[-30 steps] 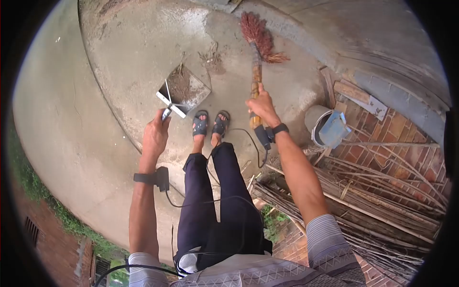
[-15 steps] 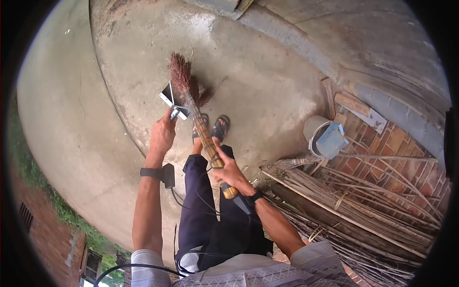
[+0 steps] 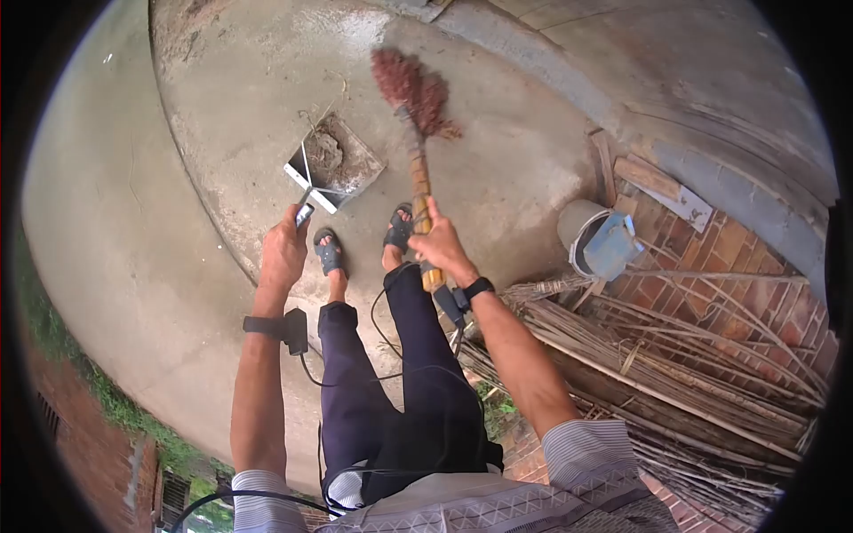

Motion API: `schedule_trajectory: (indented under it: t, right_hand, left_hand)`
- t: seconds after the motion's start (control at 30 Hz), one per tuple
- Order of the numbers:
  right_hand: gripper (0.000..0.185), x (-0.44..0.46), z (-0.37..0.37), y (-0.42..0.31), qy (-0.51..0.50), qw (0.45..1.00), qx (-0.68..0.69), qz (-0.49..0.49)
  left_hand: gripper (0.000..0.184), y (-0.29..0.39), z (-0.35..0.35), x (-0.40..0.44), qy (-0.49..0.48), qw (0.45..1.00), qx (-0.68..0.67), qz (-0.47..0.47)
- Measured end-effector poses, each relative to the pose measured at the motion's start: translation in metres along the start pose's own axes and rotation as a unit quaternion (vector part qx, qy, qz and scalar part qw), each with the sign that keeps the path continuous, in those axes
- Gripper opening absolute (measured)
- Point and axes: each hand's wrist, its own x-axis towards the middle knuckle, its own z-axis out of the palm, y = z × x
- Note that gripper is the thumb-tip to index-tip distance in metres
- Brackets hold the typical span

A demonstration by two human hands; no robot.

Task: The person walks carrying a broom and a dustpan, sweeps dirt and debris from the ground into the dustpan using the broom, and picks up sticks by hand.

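Two sets of curled fingers are gripping: right hand [image 3: 442, 246] a likely light, red-bristled broom [image 3: 412, 124] by its stiff bamboo handle [image 3: 419, 182], toward the concrete floor's [image 3: 506, 169] kerbed edge [image 3: 531, 67], left hand [image 3: 284, 247] a square metal dustpan [image 3: 362, 165].

Before my feet [image 3: 329, 253], left of upper centre, debris [image 3: 326, 151] lies in the dustpan [image 3: 324, 202]; my broom [image 3: 419, 173] is right of it, the bucket [image 3: 574, 227] farther right, above piled sticks [image 3: 675, 382].

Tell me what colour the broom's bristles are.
The bristles are reddish-brown, seen best in the head view.
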Motion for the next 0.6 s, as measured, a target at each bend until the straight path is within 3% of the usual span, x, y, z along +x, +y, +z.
schedule_trajectory:
  t: [0.1,0.17,0.2,0.3,0.37,0.47,0.53,0.6]
  right_hand:
    - [0.097,-0.032,0.052,0.038,-0.065,0.998,0.01,0.007]
    - [0.097,-0.036,0.087,0.085,-0.053,0.996,-0.025,-0.07]
    - [0.095,-0.057,0.089,0.068,-0.094,0.995,0.015,-0.014]
    - [0.094,-0.104,0.083,0.043,-0.127,0.988,0.088,0.015]
    - [0.095,-0.137,0.059,0.033,-0.103,0.99,0.099,0.012]
    - [0.097,-0.162,0.002,0.036,-0.029,0.998,-0.007,0.049]
    - [0.1,-0.157,-0.037,0.062,0.111,0.985,-0.128,0.044]
    - [0.088,-0.14,-0.08,0.063,0.189,0.974,0.08,0.095]
  left_hand:
    - [0.023,-0.007,-0.003,-0.001,-0.001,1.0,-0.014,0.007]
    - [0.024,-0.008,-0.005,-0.003,-0.01,1.0,-0.011,0.006]
    - [0.024,-0.009,-0.006,-0.005,-0.017,1.0,-0.002,0.003]
    - [0.024,-0.018,-0.004,-0.005,-0.009,1.0,-0.011,0.028]
    - [0.021,-0.022,-0.006,-0.007,0.006,0.998,-0.039,0.058]
    - [0.018,-0.024,-0.012,-0.005,-0.016,0.997,-0.047,0.056]
    - [0.017,-0.021,-0.012,-0.004,-0.013,0.996,-0.058,0.068]
    - [0.017,-0.02,-0.009,-0.002,-0.017,0.997,-0.048,0.063]
